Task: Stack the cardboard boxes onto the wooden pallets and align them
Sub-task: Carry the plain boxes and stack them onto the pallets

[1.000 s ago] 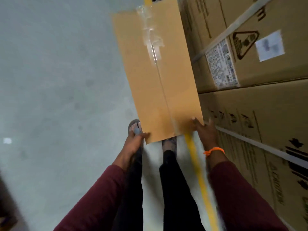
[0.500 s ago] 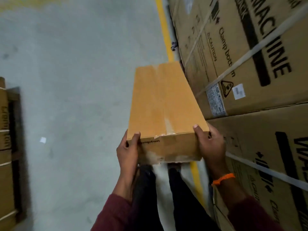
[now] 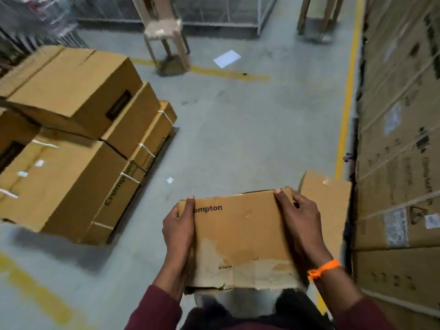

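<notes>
Standing in the aisle, wall of big cartons [image 3: 400, 163] along my right. Stack of boxes [image 3: 71, 139] ahead-left: several piled in at least two layers, upper ones skewed, edges not flush. The pallet beneath is not visible from here. Judgement: stacking partly done, alignment not done.

Box [image 3: 238, 234] is in my hands, held in front of me, well apart from the stack, printed end facing me, lower edge torn.

Left hand [image 3: 178, 234] wraps the box's left edge, thumb on the face. Right hand [image 3: 300, 225] curls over the top right corner.

Remaining for this box: carry across, set down, square up. Orange wristband [image 3: 323, 270] on right wrist.
</notes>
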A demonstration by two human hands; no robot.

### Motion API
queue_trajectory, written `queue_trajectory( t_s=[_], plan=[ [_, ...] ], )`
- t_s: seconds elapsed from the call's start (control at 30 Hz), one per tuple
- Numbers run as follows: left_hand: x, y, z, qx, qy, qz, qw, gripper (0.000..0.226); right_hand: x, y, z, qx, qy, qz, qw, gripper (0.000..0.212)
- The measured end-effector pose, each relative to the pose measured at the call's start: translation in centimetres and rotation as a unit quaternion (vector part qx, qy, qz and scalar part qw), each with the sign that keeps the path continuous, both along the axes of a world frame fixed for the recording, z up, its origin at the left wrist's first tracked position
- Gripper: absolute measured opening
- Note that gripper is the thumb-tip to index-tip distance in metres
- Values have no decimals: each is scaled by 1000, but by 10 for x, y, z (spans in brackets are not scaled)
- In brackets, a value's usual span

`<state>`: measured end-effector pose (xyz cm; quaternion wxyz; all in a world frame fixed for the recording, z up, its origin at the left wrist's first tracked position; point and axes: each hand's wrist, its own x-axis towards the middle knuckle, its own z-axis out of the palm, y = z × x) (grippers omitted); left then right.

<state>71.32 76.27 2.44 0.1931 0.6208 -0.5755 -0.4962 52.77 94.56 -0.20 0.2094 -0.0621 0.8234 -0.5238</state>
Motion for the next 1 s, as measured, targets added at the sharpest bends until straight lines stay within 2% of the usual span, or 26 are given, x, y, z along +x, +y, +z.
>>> queue_trajectory(
  t_s=[0.1,0.23,0.33,0.4,0.5,0.57,0.67,0.8,0.9,1.0],
  plan=[
    [71,-49,23,-33,9,38,999,53,63,-61,21,-23,28,46,998,60],
    [172,-104,39,-34,29,117,992,52,150,-141,41,-56,40,113,991,51],
    [236,-139,52,-42,60,188,979,66,208,-198,56,-90,2,154,984,38],
    [269,-158,68,-73,55,220,971,56,239,-231,63,-105,-14,177,979,40],
    [313,-192,83,-114,33,252,961,59,282,-280,73,-117,-37,207,971,39],
    [341,-218,85,-135,18,259,956,60,308,-313,76,-117,-61,226,965,30],
    [379,-262,85,-148,10,282,948,60,343,-365,84,-121,-76,257,956,36],
    [428,-344,90,-148,23,307,940,71,384,-451,101,-134,-62,302,942,32],
    [461,-416,101,-144,48,319,936,59,416,-522,118,-153,-42,326,932,31],
    [493,-476,115,-138,59,326,933,49,446,-588,147,-166,-11,344,924,45]
  ],
)
